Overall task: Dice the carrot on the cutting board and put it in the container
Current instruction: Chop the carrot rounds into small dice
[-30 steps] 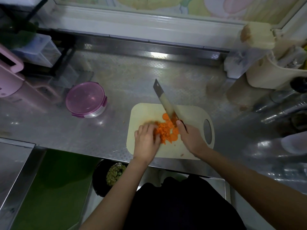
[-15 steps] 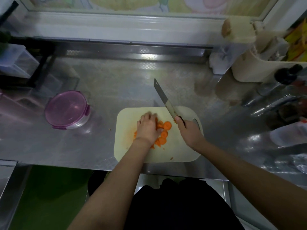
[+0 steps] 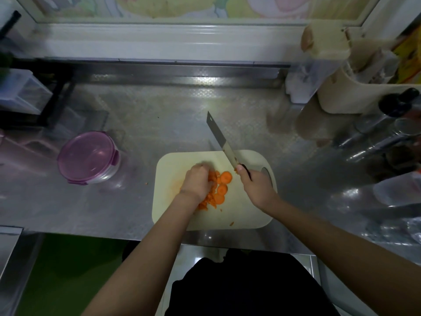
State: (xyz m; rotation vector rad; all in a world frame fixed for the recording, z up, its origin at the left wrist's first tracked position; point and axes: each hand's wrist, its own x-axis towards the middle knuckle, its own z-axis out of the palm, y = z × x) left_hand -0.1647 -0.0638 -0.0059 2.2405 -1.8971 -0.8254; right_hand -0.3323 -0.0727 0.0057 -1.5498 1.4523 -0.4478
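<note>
L hand (image 3: 196, 181) holds round carrot slices (image 3: 225, 178); R hand (image 3: 257, 187) grips steel knife (image 3: 219, 138).

Orange carrot slices (image 3: 220, 190) lie heaped near the middle of a pale cutting board (image 3: 241, 215) with rounded corners. A few round coins lie flat along the pile's right edge, and small scraps are scattered toward the board's near side. The round, clear container (image 3: 107, 174), closed under a purple clip-on lid (image 3: 87, 153), stands well apart to the board's left.
</note>
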